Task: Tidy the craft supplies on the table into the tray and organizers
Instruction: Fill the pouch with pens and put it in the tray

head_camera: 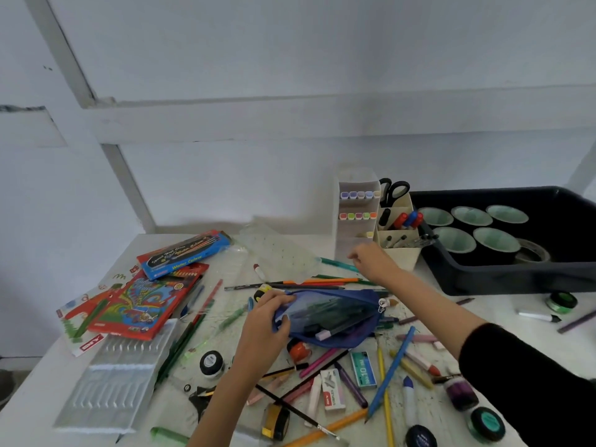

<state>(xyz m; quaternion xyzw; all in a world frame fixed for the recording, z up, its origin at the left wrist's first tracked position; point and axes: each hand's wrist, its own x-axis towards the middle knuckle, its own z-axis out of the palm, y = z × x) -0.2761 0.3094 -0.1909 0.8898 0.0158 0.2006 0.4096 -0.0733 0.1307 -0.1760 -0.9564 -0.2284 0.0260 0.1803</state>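
On the table's (38,391) left edge: a clear moulded plastic insert (113,375) is lying flat. Just beyond it, a red coloured-pencil box (145,304) is sitting askew, and a blue watercolour box (185,253) is overlapping its far corner. Loose green pencils are lying scattered beside them.

Centre: the left hand (267,324) is gripping the left end of a blue zip pouch (332,314), thumb on top and fingers curled under the open mouth. Pens are showing through the pouch's clear side. The pouch is resting on the table among loose pencils, chalk sticks and two staple boxes (333,388). A black-lidded paint pot (211,362) is standing near the left wrist. A crumpled clear dotted bag (280,253) is lying behind the pouch.

Right of centre: the right hand (371,262) is hovering low before a white marker organizer (356,214), fingers curled downward. Motion blur; I cannot tell whether it is holding anything. A cream pen holder (400,233) is standing just beside the organizer, with black scissors (393,190) sticking up from it.

Far right: a dark tray (516,269) is holding five pale green cups (471,216). A white marker (537,316) is lying on the table in front of it.
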